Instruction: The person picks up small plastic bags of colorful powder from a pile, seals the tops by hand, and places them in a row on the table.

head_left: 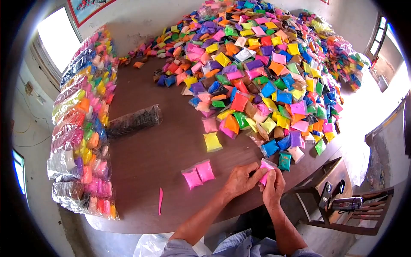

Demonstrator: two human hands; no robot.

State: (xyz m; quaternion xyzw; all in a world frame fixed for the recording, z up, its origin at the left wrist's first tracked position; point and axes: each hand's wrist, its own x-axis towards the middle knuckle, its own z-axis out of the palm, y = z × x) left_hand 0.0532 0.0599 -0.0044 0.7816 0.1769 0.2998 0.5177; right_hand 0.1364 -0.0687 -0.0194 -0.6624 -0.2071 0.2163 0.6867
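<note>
Between them, my left hand [243, 180] and my right hand [273, 186] pinch a small clear packet of pink material [267, 165] above the table's front edge. The fingers of both hands are closed on its sides. To the left of my hands, two pink packets [198, 174] lie side by side, touching. Farther left is a thin pink plastic tool [160, 201], lying flat. A yellow packet [212, 141] rests on the table beyond the pink pair. Just past my right hand sits a teal packet [284, 161].
A large heap of many-coloured packets [257, 77] covers the back and right of the brown table [141, 171]. Stacked bagged rows of packets [81, 128] line the left edge, with a black bagged roll [135, 121] beside them. At right, a wooden chair [334, 192] holds a flask [346, 203].
</note>
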